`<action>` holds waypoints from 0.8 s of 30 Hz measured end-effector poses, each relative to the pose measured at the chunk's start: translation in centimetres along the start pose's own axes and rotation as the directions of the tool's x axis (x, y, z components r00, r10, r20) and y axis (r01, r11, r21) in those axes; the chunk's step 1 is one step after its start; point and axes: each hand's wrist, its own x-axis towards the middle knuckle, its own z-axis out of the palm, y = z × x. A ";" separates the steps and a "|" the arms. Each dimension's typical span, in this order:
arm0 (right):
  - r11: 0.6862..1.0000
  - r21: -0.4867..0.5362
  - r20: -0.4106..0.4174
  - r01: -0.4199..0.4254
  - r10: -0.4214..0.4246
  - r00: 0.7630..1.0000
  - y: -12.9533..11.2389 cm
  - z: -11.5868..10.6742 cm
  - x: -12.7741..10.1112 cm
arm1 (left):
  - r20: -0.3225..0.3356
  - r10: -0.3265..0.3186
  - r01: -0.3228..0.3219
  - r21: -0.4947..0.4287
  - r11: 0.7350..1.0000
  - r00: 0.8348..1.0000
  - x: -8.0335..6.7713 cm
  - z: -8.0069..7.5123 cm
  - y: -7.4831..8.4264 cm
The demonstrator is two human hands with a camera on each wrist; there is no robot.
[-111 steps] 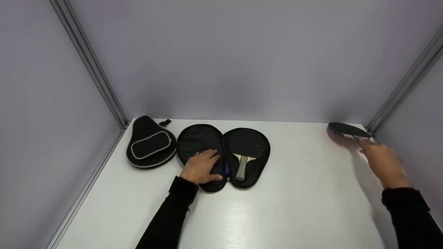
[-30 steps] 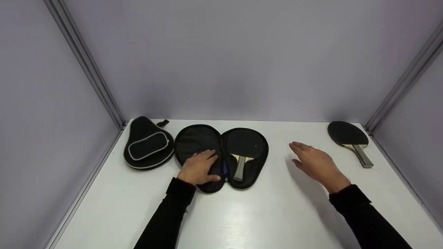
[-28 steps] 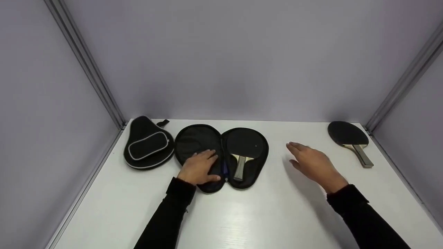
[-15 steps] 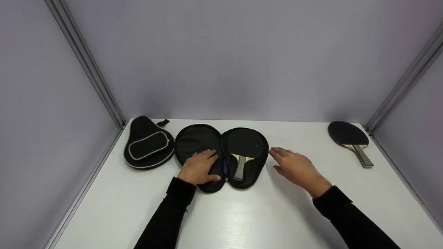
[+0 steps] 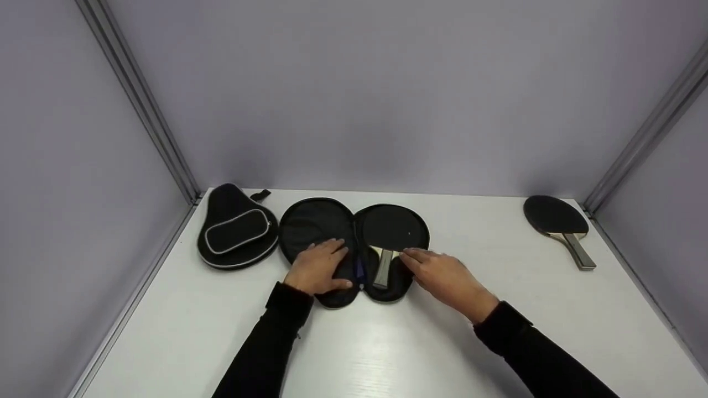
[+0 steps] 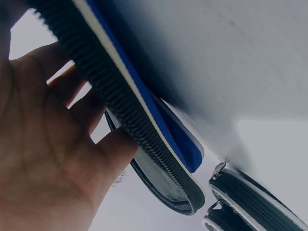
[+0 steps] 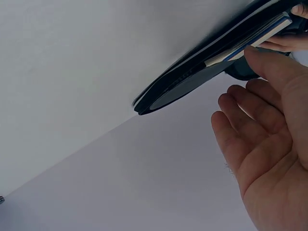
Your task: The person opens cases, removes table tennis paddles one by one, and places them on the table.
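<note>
Since the earlier head view, the right hand (image 5: 442, 281) has moved inward from beside the unfolded case (image 5: 315, 218) to a spot over its right half. We see its fingers slightly bent and loosely together, with a gap to the thumb; they have hold of nothing, and we cannot tell whether the fingertips touch the bat beneath them. The left hand (image 5: 319, 268) rests on the case's left half, fingers extended and thumb set apart, gripping nothing that we can make out.

The bat (image 5: 391, 228) lies in the right half of the case, its black face up and its handle (image 5: 383, 270) pointing toward us. In the left wrist view we see the zip teeth (image 6: 115, 101) along the case's rim, close by the left hand, with a blue strip (image 6: 139, 86) beside them.

Farther out, we find a closed case (image 5: 246, 260) just left of the unfolded one, with a pale-edged pocket (image 5: 238, 232) on top and a strap (image 5: 261, 195) behind it. A second bat (image 5: 556, 214) lies well apart at the far right of the white table (image 5: 166, 320), near the corner. Grey walls (image 5: 354, 99) stand around the back and sides.
</note>
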 end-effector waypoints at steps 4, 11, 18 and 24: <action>0.999 -0.023 -0.003 0.041 -0.041 0.999 -1.2 0.2 0.8 | 0.001 -0.004 0.004 -0.027 1.000 1.000 0.0 0.3 -0.2; 0.987 -0.075 0.011 0.145 -0.145 0.989 -2.8 0.6 1.8 | 0.000 0.015 -0.015 0.014 1.000 1.000 0.4 1.8 -1.1; 0.949 -0.196 0.042 0.246 -0.242 0.969 -4.0 0.7 2.6 | 0.026 -0.022 0.022 -0.002 1.000 0.999 -0.1 0.6 0.0; 0.927 -0.239 0.062 0.290 -0.284 0.957 -4.7 0.8 3.2 | 0.058 -0.034 0.033 0.015 0.999 0.998 0.1 0.0 0.5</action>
